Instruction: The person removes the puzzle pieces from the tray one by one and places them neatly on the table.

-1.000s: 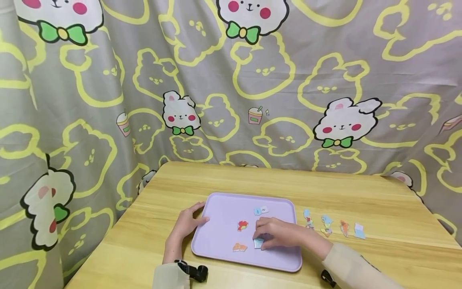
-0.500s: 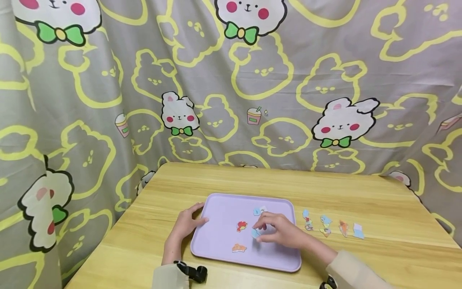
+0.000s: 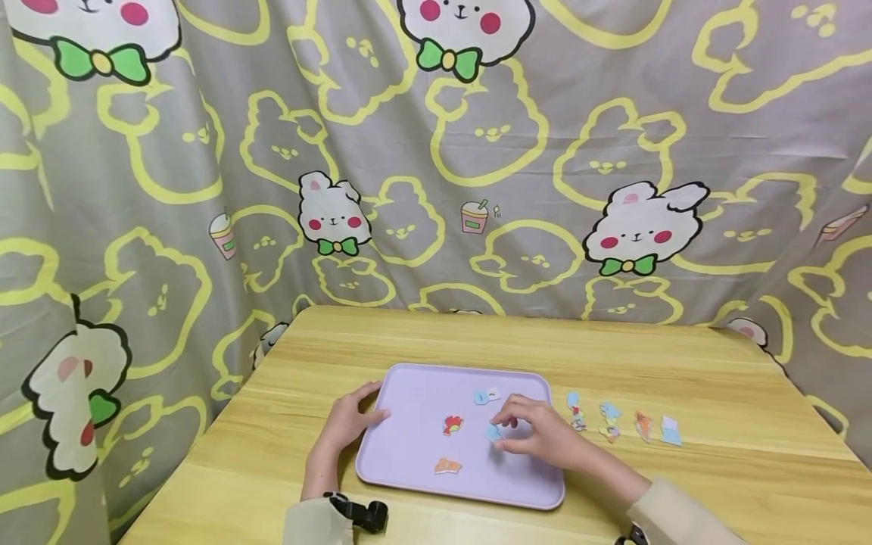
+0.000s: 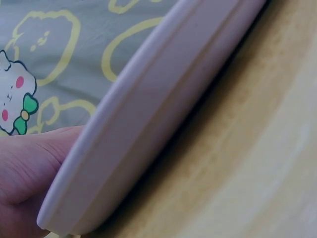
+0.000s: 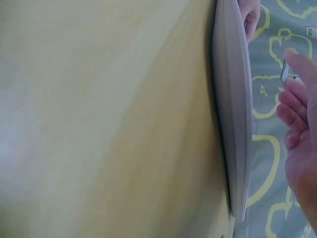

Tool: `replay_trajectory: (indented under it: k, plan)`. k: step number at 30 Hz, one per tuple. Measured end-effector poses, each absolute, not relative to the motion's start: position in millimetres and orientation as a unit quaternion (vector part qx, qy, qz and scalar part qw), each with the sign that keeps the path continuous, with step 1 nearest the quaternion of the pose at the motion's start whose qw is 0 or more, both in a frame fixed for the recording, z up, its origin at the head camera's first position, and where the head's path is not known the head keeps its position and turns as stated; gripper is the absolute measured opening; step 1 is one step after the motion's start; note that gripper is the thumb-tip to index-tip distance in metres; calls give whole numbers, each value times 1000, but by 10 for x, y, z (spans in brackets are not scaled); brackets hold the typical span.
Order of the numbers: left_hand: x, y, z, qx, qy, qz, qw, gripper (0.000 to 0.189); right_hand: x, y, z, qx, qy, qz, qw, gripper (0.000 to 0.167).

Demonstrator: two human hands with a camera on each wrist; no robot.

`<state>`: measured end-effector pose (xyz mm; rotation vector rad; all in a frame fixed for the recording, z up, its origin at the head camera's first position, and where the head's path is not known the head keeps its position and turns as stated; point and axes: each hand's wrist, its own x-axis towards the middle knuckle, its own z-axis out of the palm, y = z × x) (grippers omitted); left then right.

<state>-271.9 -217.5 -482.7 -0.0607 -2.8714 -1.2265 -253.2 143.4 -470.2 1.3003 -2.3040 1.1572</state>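
Note:
A small flat light blue piece [image 3: 493, 431] is pinched between the thumb and fingers of my right hand [image 3: 545, 433], just above the right part of the lilac tray [image 3: 409, 439]. The right wrist view shows the piece [image 5: 284, 70] thin and nearly edge-on at the fingertips. My left hand [image 3: 349, 416] holds the tray's left edge, its thumb over the rim and its fingers outside. On the tray lie a red cut-out piece [image 3: 453, 425], an orange animal-shaped piece [image 3: 447, 466] and, near the back, a blue-and-white piece [image 3: 487, 397].
Right of the tray, several cut-out pieces lie in a row on the wooden table [image 3: 722, 454]: a blue-and-red one [image 3: 576, 412], a blue-and-yellow one [image 3: 609, 424], an orange one [image 3: 643, 426] and a white-and-blue one [image 3: 671, 431]. A patterned curtain [image 3: 422, 151] hangs behind the table.
My right hand has lifted the light blue piece from the tray's lower right, moved it up, then slightly right. My left hand has stayed on the tray edge.

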Motion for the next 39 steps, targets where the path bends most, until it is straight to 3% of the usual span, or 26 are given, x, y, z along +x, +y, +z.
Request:
replay_trajectory:
  k: [20,30,39]
  plan:
    - [-2727,-2179,-4811,-21,-922,-386,10,58,-2345,2001,-4719,410,-823,370,135,20]
    - [-2733,-2190,-4817,-15,-925,-381,1,58,-2267,2356,-4792,390,-844,326,170,26]
    - [-2736,-2182,-4821,-16,-925,-380,1,58,-2236,2511,-4814,386,-849,333,140,21]
